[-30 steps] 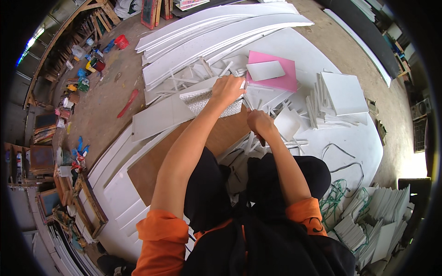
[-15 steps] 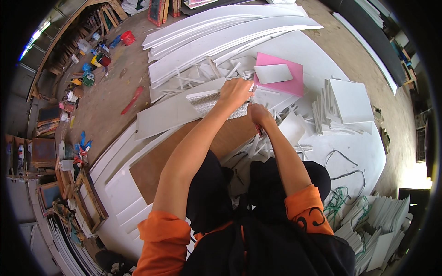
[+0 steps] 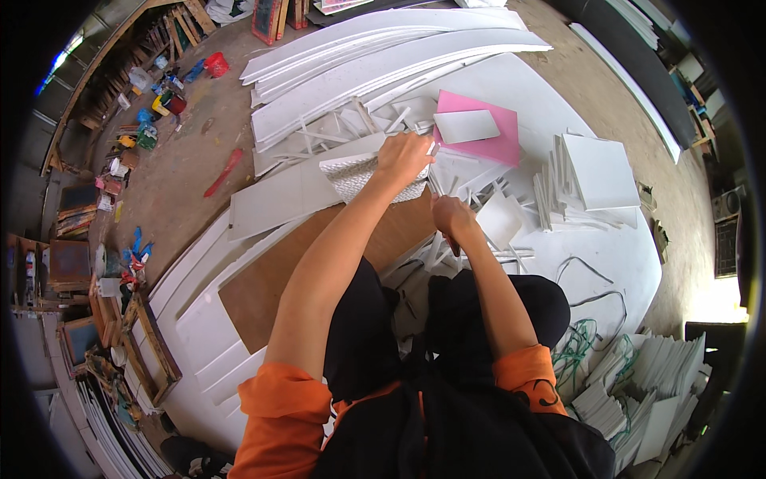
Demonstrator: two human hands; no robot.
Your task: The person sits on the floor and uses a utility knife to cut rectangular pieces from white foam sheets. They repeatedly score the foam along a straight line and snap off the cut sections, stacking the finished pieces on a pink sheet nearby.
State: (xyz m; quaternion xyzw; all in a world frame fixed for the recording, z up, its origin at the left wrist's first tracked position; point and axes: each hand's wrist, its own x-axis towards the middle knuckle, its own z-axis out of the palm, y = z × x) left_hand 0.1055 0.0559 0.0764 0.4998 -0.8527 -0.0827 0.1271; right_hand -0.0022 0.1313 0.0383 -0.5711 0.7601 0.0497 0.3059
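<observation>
My left hand point(image 3: 403, 160) is closed over the edge of a white textured piece point(image 3: 339, 180) with a woven-looking surface, pressing it down on a brown board point(image 3: 291, 259). Close beside it, my right hand point(image 3: 452, 215) is wrapped around a slim knife-like tool point(image 3: 455, 247). Its dark handle end sticks out below the fist; the thin front end near the left fingers is hard to make out. A long pale panel point(image 3: 279, 199) lies left of the textured piece. White offcut strips point(image 3: 435, 254) are scattered near my right hand.
Beyond my hands, a small white sheet point(image 3: 467, 126) rests on a pink sheet point(image 3: 499, 148). White panels point(image 3: 602, 172) are stacked at the right, long curved white strips point(image 3: 383, 52) at the far side. Green cord point(image 3: 578, 343) and bundled white pieces point(image 3: 662, 375) sit at the lower right.
My right hand has drawn slightly back toward me with the tool, away from the left hand. The left hand keeps its hold on the textured piece. The whole view has shifted a little.
</observation>
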